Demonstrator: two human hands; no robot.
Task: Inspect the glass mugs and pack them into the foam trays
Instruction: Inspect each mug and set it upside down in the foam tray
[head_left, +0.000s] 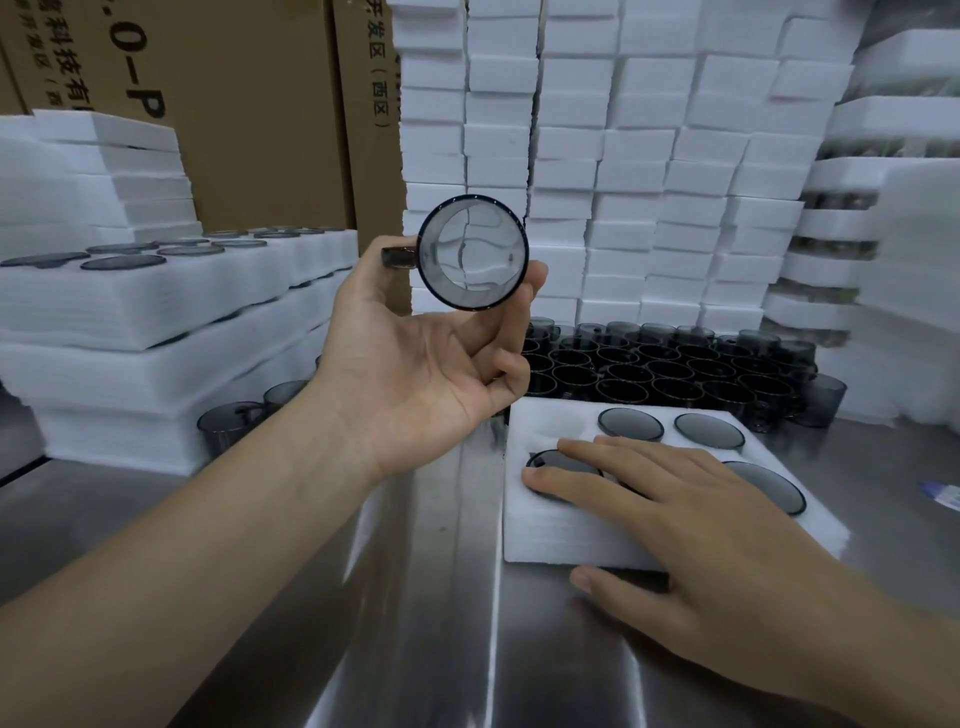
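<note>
1. Left of the frame: filled foam trays (156, 291) sit stacked, walling in that side of the steel table (441, 597).
2. Centre: the left hand (415, 374) grips a glass mug (472, 253) aloft, thumb by the handle and fingertips on the opposite rim. Its mouth faces the camera, apparently to show flaws against the white foam behind.
3. Lower right: the right hand (675, 499) lies flat and straight-fingered on the foam tray (545, 530), grasping nothing, seemingly steadying it.
4. An empty pocket (558, 428) at the tray's upper left lies nearest the raised mug, with bare steel between.
5. Behind the tray, loose mugs (675, 369) crowd its far edge.
</note>
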